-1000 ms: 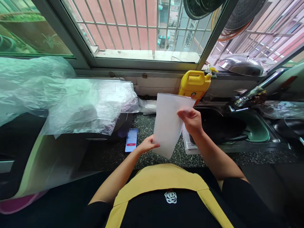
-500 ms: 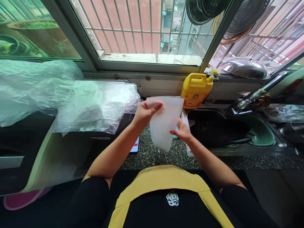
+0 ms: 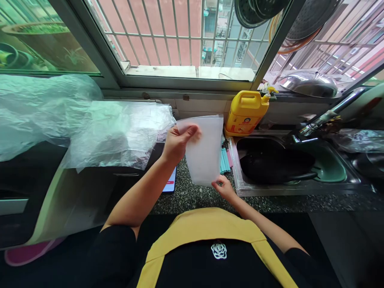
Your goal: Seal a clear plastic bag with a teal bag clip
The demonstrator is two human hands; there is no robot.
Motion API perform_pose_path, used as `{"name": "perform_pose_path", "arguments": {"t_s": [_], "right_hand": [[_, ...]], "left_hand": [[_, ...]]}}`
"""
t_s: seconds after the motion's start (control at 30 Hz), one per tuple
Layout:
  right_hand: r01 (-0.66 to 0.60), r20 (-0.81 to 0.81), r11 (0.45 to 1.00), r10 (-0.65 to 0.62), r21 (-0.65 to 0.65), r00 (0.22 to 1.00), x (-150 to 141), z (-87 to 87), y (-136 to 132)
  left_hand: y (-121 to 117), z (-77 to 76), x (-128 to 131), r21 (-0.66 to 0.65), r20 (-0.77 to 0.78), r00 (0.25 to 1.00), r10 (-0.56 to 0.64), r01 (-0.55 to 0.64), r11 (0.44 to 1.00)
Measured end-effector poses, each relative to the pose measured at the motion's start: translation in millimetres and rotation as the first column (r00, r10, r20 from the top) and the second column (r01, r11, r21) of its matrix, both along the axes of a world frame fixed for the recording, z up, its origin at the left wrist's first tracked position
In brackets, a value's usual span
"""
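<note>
Sheet (image 3: 207, 154): white, translucent, held up over the counter (image 3: 195, 200), in front of the person's body, between the phone and the sink.
Long axis: runs from the window frame (image 3: 186, 84) side down toward the person's apron (image 3: 216, 220), leaning only slightly from upright in the view.
Wide edge: points away toward the window frame.
Narrow end: points back toward the apron; the sides taper to it.
Broad face: turned up to the camera.
Left hand (image 3: 177, 143): grasping the sheet's left side near the wide edge, thumb flat on the face, fingers behind and showing faintly through.
Right hand (image 3: 223, 187): pinching the sheet's lower right corner between thumb and finger.
Right of the sheet: teal strips (image 3: 225, 162) on the counter, partly covered by it; then the sink (image 3: 270, 191), with a black pan (image 3: 273, 164) inside.
Beyond the strips: a yellow bottle (image 3: 246, 114), upright, just behind the sink.
Left of the sheet: a phone (image 3: 170, 185) on the counter, partly hidden by the left forearm; farther left, crumpled plastic (image 3: 120, 134).
</note>
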State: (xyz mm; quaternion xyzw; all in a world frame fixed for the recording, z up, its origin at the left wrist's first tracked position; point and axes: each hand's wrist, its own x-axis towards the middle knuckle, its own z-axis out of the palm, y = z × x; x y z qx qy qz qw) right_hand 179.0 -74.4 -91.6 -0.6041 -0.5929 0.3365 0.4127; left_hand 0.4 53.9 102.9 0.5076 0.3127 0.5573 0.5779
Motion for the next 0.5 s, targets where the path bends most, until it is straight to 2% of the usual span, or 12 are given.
{"name": "perform_pose_path", "arguments": {"t_s": [0.37, 0.5], "right_hand": [[-0.020, -0.017, 0.993, 0.018, -0.118, 1.000, -13, -21.4, -25], [-0.047, -0.027, 0.992, 0.044, -0.119, 0.999, -11, -26.9, -27]], "left_hand": [[-2, -0.7, -4, 0.019, 0.007, 1.000, 0.028, -0.028, 0.999], [-6, -2.5, -2, -0.032, 0.025, 0.999, 0.029, -0.028, 0.999]]}}
